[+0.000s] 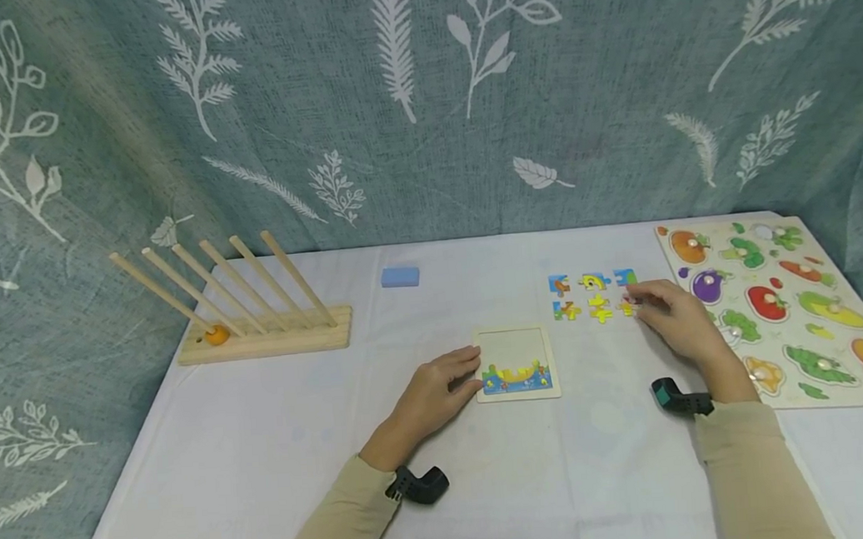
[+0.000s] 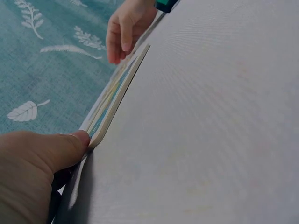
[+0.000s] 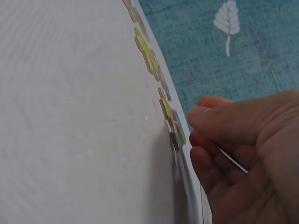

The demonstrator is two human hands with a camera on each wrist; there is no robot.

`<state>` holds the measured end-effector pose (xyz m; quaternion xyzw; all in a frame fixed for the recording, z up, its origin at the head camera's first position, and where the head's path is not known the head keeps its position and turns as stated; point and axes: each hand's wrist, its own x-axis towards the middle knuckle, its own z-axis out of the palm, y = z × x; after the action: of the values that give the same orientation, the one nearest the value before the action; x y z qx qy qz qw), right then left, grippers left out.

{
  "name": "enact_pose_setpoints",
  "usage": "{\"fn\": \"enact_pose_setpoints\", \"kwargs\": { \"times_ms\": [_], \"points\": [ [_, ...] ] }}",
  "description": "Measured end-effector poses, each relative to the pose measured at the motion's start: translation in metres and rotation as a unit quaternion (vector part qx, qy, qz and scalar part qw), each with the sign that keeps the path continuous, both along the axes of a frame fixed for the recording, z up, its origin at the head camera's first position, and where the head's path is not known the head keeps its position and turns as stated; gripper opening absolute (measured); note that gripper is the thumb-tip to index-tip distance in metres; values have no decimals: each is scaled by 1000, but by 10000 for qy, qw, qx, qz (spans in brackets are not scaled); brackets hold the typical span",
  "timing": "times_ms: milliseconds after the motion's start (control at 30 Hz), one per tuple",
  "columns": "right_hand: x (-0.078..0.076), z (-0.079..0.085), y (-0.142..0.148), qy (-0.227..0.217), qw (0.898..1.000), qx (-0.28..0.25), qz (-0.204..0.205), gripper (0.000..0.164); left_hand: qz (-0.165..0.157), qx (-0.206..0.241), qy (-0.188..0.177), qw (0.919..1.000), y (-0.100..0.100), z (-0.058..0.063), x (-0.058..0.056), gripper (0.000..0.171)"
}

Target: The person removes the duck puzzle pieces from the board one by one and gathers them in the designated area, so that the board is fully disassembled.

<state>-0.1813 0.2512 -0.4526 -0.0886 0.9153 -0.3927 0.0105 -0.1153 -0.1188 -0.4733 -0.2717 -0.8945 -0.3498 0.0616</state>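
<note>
My left hand (image 1: 436,388) holds the left edge of a small square puzzle board (image 1: 514,345), thumb at the lower corner and fingers higher up. Assembled pieces (image 1: 516,377) in blue and yellow fill the board's lower part. In the left wrist view the thumb (image 2: 70,148) presses on the board's edge, the other fingers mostly hidden. Over on the right, loose jigsaw pieces (image 1: 600,309) lie in two rows. My right hand (image 1: 676,323) is at the right end of these rows, fingers loosely bent. In the right wrist view its fingertips (image 3: 200,116) are close beside the nearest piece (image 3: 172,122).
A wooden base (image 1: 308,338) with several slanted pegs stands at the back left, an orange bead (image 1: 216,335) on it. Towards the back lies a blue block (image 1: 399,277). A large vegetable knob-puzzle board (image 1: 770,338) lies at the right, partly under my right forearm.
</note>
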Motion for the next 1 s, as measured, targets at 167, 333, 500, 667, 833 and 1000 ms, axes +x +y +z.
{"fn": "enact_pose_setpoints", "kwargs": {
  "times_ms": [167, 333, 500, 667, 833, 1000],
  "points": [
    [1, 4, -10, 49, 9996, -84, 259, 35, -50, -59, 1, 10000, 0, 1, 3, 37],
    [2, 7, -31, 38, 9976, -40, 692, 35, -60, -87, -162, 9998, -2, 3, 9, 40],
    [5, 11, -60, 146, 9921, -137, 1235, 34, -51, -125, -252, 9996, -3, 3, 14, 41],
    [17, 17, -95, 194, 9814, -329, 1884, 35, -90, -51, -242, 9997, -4, 3, 18, 39],
    [34, 18, -129, -86, 9725, -333, 2304, 40, -146, -40, -175, 9997, -3, 2, 18, 38],
    [47, 12, -151, -103, 9722, -231, 2329, 42, -210, -24, -101, 9997, -3, 3, 16, 37]
  ]
}}
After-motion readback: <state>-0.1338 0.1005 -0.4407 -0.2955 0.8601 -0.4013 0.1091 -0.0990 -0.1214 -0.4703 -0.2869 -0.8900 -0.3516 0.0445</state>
